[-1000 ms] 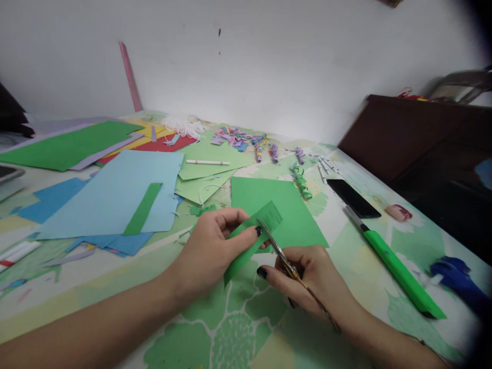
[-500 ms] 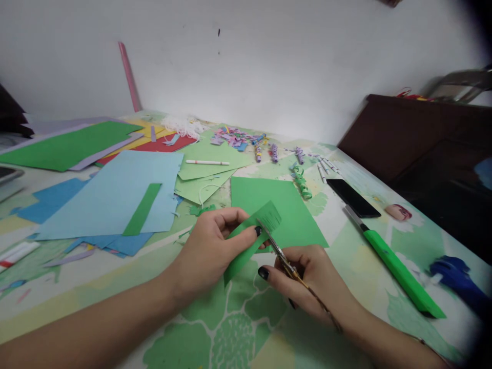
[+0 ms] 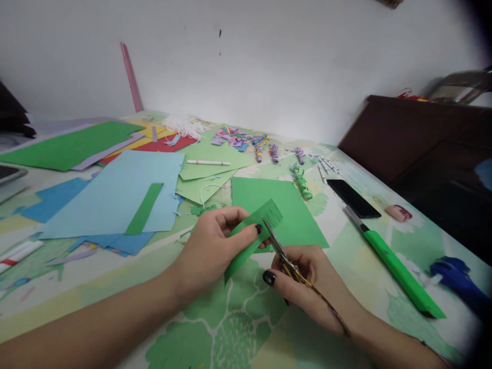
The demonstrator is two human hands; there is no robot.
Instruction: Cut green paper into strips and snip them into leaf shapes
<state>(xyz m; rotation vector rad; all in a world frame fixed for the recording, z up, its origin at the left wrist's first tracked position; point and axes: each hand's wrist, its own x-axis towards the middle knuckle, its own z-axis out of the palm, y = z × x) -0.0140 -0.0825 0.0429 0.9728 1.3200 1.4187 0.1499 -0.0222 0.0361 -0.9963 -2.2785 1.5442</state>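
Observation:
My left hand (image 3: 219, 246) pinches a green paper strip (image 3: 240, 259) between thumb and fingers. Fine parallel slits run across the strip's upper right end. In my right hand (image 3: 313, 287) is a pair of scissors (image 3: 282, 252) with gold-toned handles, its blades lying at the strip's edge beside the slits. Below and behind them a green paper sheet (image 3: 269, 189) lies flat. Another green strip (image 3: 144, 210) rests on a light blue sheet (image 3: 111, 189) to the left. Part of the scissor handles is hidden by my right hand.
A green box cutter (image 3: 402, 271), a black phone (image 3: 353, 197) and a blue object (image 3: 457, 277) lie on the right. Curled paper pieces (image 3: 302, 182), paper scraps (image 3: 230, 137) and white string (image 3: 186, 125) are farther back. Coloured sheets (image 3: 73, 146) are stacked left.
The scissors have shifted slightly right along the strip's edge, and my right thumb has moved a little. My left hand keeps its hold on the strip.

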